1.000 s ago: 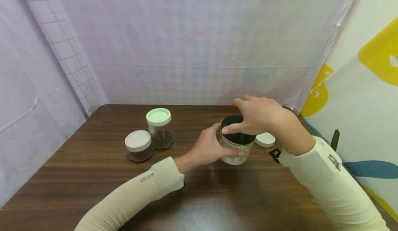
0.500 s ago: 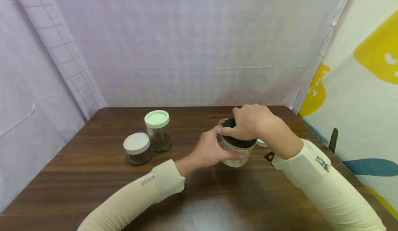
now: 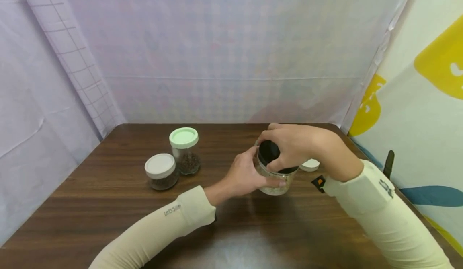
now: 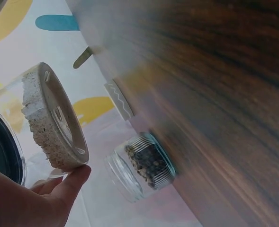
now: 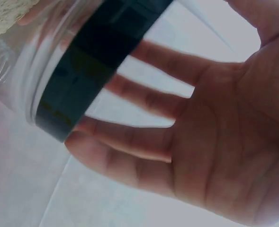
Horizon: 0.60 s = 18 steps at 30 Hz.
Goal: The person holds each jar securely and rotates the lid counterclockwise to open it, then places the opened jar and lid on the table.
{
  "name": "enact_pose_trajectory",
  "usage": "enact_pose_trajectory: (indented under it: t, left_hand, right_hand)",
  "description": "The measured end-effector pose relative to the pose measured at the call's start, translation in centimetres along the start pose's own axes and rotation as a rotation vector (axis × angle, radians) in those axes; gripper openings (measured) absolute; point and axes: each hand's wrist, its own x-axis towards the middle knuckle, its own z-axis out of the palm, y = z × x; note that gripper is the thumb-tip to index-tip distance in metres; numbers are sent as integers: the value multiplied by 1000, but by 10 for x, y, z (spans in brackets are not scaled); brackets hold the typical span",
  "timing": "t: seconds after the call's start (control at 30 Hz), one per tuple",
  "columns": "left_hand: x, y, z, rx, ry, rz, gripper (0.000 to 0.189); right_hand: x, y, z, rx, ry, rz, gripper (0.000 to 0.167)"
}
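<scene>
My left hand grips the side of a clear jar holding pale, oat-like flakes. It is raised off the table, as the left wrist view shows its base. A black lid sits on its mouth. Over the top, my right hand grips the lid's edge, thumb on the near side and fingers on the far side. In the right wrist view, fingertips meet the dark lid rim. Behind, an uncovered glass jar with dark pieces stands on the table, mostly hidden from the head view.
To the left on the wooden table stand a low jar with a white lid and a taller one with a pale green lid, both with dark contents. A loose white lid lies right of the hands. Curtains hang behind.
My right hand has twisted over the black lid, then turned back with its fingers and thumb set anew on the edge. My left hand and the jar have stayed nearly in place.
</scene>
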Motion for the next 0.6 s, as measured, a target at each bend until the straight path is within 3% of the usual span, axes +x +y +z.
enact_pose_trajectory:
  t: [0.13,0.27,0.5,0.6]
  left_hand:
    - [0,1,1,-6,8,17,83]
    - [1,2,2,-28,4,38,83]
    - [2,2,2,-27,9,33,79]
    - [3,2,1,-40,-3,33,76]
  right_hand:
    - [-4,1,-3,10,-3,-132,63]
    - [-6,2,-6,43,-26,-204,72]
    - [-6,3,-7,75,-34,-215,76]
    - [-5,2,-8,82,-34,-175,74]
